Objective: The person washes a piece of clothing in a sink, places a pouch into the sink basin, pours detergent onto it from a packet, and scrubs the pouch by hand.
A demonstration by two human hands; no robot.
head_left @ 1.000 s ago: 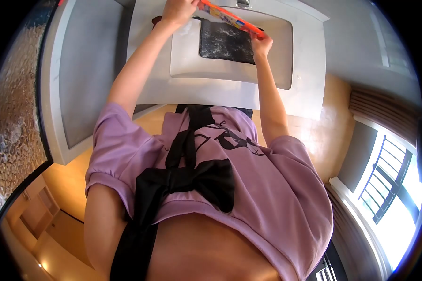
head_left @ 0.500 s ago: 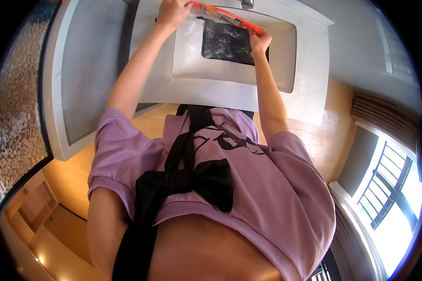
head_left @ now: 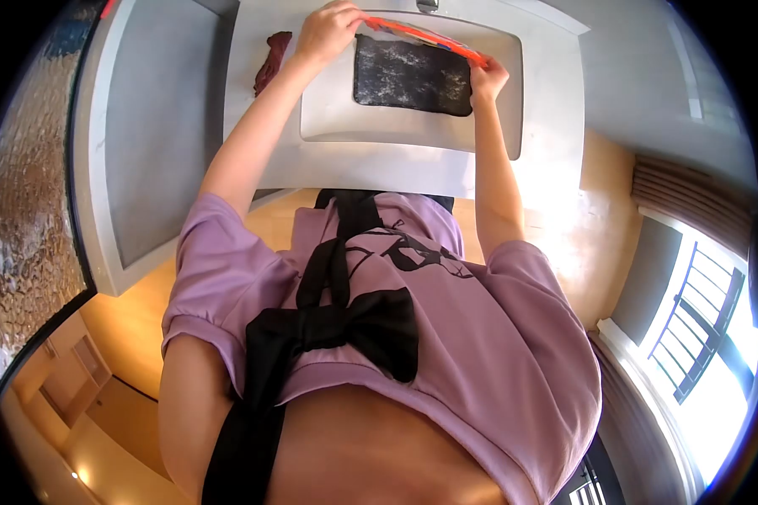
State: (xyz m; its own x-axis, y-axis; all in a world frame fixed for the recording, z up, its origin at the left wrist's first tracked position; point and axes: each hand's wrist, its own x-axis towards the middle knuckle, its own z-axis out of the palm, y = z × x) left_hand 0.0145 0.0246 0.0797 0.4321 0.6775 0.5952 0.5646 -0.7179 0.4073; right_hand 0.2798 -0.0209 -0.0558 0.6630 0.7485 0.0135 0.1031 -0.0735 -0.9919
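Nearly edge-on, the orange packet [head_left: 427,35] barely shows its flat sides

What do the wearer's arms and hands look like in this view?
The left hand and right hand wear no gloves. Loose, short purple sleeves leave the forearms bare, with no watch or bracelet visible. Whether there are rings is too small to tell.

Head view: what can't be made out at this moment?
All in the head view:
- Orange-edged item: turned nearly edge-on, so any print is unreadable.
- Black sheet: upper right corner hidden behind that item.
- Faucet: cut off by the top edge.
- Window: outdoors washed out by glare.
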